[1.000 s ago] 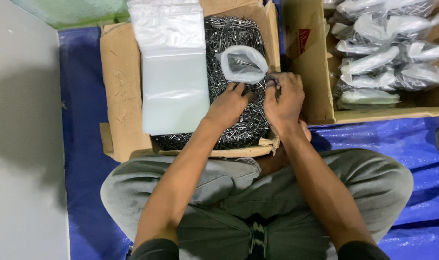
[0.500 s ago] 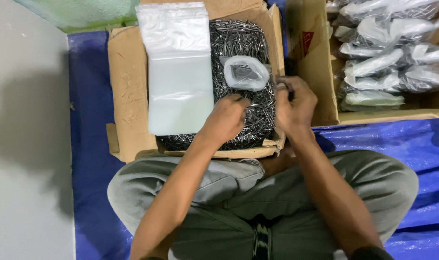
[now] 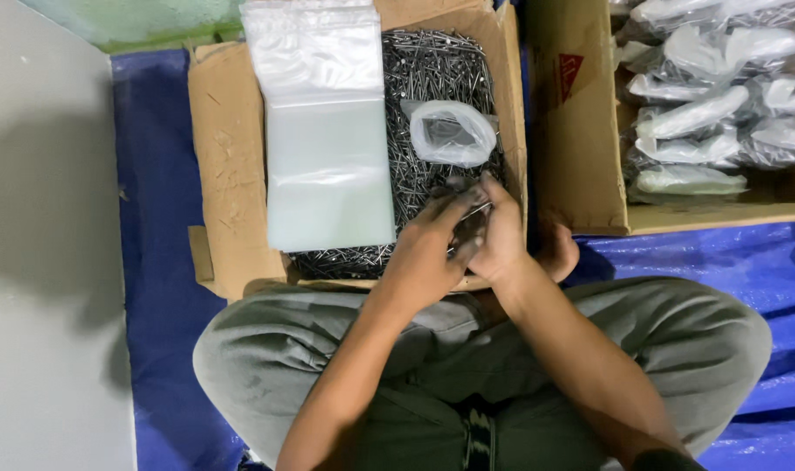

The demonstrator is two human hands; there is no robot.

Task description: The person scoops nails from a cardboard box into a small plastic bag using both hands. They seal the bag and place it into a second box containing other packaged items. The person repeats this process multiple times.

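both forearms reach forward from the lap and converge. left hand (image 3: pixel 428 249) palm down, fingers curled and pointing toward the right hand. right hand (image 3: pixel 500 235) just beside it, touching, fingers bent inward. fingertips of both meet in a pinch. wrists roughly level, elbows bent.

Two cardboard boxes stood on one blue tarp (image 3: pixel 153 262): the near box (image 3: pixel 232 174) held loose nails (image 3: pixel 432 70), far too many to count, and the far box (image 3: pixel 581 131) held filled bags (image 3: pixel 690 113), about nine showing, with more perhaps cut off at the frame's edge. One stack of empty clear bags (image 3: pixel 328 148) lay across the nails; its sheets could not be counted. One small open bag (image 3: pixel 454 131) rested on the nails. Two hands were present, a left hand (image 3: pixel 428 249) and a right hand (image 3: pixel 502 235), gathering a small bunch of nails.
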